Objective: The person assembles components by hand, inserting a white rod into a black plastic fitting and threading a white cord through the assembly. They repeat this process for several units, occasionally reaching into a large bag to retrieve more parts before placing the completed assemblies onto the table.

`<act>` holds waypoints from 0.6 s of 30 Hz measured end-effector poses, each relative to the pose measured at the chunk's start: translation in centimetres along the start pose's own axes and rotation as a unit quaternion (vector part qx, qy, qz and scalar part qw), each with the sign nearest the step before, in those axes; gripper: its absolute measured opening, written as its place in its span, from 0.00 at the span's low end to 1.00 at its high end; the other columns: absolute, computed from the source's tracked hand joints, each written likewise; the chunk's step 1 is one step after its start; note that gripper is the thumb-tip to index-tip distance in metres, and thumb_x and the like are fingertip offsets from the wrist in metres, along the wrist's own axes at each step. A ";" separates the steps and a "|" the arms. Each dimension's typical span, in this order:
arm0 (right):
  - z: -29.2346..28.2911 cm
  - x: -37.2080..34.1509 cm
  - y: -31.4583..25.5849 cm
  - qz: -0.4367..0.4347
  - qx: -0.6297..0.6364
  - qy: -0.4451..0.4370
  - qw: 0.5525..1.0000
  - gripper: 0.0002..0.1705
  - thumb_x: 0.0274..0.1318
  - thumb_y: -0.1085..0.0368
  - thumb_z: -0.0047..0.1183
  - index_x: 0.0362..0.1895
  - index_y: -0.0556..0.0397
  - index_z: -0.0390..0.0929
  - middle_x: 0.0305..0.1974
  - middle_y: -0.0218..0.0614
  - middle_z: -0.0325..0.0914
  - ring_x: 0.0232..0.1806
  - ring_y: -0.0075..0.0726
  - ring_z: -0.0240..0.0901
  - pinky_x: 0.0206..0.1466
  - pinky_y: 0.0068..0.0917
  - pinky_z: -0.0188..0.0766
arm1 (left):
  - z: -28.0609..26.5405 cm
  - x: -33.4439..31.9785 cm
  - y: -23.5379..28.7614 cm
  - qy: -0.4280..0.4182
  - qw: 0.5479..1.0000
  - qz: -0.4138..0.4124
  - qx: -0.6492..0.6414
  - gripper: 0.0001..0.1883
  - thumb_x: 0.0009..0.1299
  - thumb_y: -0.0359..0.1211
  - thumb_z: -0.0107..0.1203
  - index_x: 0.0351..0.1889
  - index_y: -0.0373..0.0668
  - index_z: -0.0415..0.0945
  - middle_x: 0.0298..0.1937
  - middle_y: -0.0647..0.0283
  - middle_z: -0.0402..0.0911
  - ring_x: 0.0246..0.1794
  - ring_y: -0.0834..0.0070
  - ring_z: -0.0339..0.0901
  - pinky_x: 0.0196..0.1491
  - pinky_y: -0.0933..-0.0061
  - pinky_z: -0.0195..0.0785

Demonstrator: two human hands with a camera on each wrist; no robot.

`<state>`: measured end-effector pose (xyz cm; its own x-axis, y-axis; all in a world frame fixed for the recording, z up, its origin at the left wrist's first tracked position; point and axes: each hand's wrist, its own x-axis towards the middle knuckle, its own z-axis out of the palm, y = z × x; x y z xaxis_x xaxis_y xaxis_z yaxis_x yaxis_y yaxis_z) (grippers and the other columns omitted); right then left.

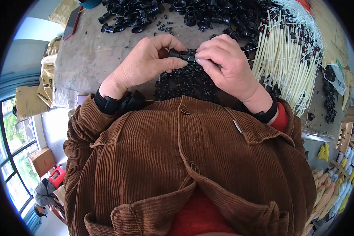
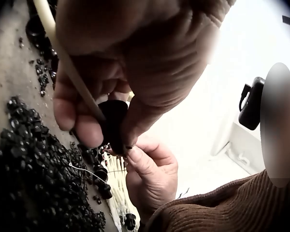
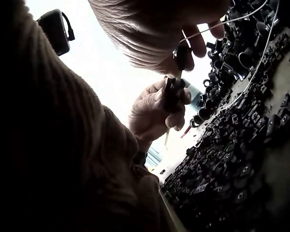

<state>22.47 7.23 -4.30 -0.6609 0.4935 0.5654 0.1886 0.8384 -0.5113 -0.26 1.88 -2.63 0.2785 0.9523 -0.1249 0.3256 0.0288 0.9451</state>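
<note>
My left hand (image 1: 145,61) grips a black plastic fitting (image 1: 188,58) with a flared end, held between thumb and fingers. A cream tube (image 2: 70,67) runs into this fitting in the left wrist view. Facing it, my right hand (image 1: 229,59) pinches at the fitting's other end, its fingertips close to the left thumb. In the right wrist view a small black piece (image 3: 180,57) shows at the right fingers, with a short pale length between it and the fitting. A thin white cord (image 3: 222,23) trails away from that piece. Both hands are above a heap of small black parts (image 1: 185,84).
Black flared fittings (image 1: 137,15) are piled along the back of the table (image 1: 82,63). To the right lies a large bundle of cream tubes (image 1: 287,59) with black ends and white cords. A red-edged dark tablet-like object (image 1: 72,24) lies at the far left. Another person (image 1: 44,193) is at lower left.
</note>
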 end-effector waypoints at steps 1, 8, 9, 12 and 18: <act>0.0 -0.2 0.1 -0.003 -0.008 -0.022 1.000 0.11 0.47 0.74 0.60 0.38 0.56 0.79 0.39 0.36 0.79 0.42 0.39 0.74 0.48 0.29 0.71 | 0.0 0.0 0.1 0.000 1.000 -0.006 0.016 0.16 0.64 0.32 0.63 0.46 0.35 0.75 0.29 0.69 0.79 0.25 0.87 0.74 0.30 0.85 0.68; 1.4 -0.4 -0.1 0.031 0.049 -0.003 0.998 0.17 0.51 0.74 0.57 0.47 0.58 0.77 0.42 0.43 0.79 0.44 0.45 0.76 0.48 0.32 0.73 | 0.3 0.1 0.8 0.005 0.999 -0.031 -0.030 0.14 0.66 0.29 0.61 0.47 0.35 0.74 0.34 0.68 0.78 0.30 0.86 0.75 0.35 0.85 0.71; 1.6 -0.4 -0.3 0.044 0.045 -0.008 0.998 0.18 0.52 0.74 0.56 0.50 0.59 0.76 0.44 0.45 0.79 0.44 0.46 0.76 0.48 0.33 0.73 | 0.3 0.1 0.9 0.000 0.999 -0.044 -0.025 0.13 0.67 0.27 0.59 0.48 0.35 0.74 0.37 0.68 0.78 0.33 0.86 0.75 0.37 0.85 0.72; 1.9 -0.3 -0.6 0.066 0.079 -0.048 0.994 0.21 0.54 0.73 0.55 0.54 0.60 0.73 0.46 0.48 0.78 0.46 0.48 0.76 0.48 0.34 0.73 | 0.6 0.2 0.6 -0.004 0.999 -0.020 -0.048 0.11 0.67 0.26 0.58 0.46 0.35 0.74 0.40 0.67 0.78 0.33 0.86 0.75 0.37 0.85 0.71; 2.0 -0.3 -0.6 0.081 0.091 -0.035 0.992 0.24 0.56 0.72 0.52 0.58 0.61 0.68 0.47 0.50 0.77 0.46 0.52 0.76 0.48 0.34 0.74 | 0.9 0.3 -0.9 0.001 0.994 0.097 0.042 0.07 0.67 0.25 0.58 0.42 0.36 0.73 0.43 0.65 0.77 0.35 0.82 0.74 0.37 0.83 0.69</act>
<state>21.08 6.12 -5.49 -0.6829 0.5952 0.4236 0.1665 0.6914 -0.7030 0.34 1.90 -3.76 0.3414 0.9382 0.0573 0.3413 -0.1805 0.9225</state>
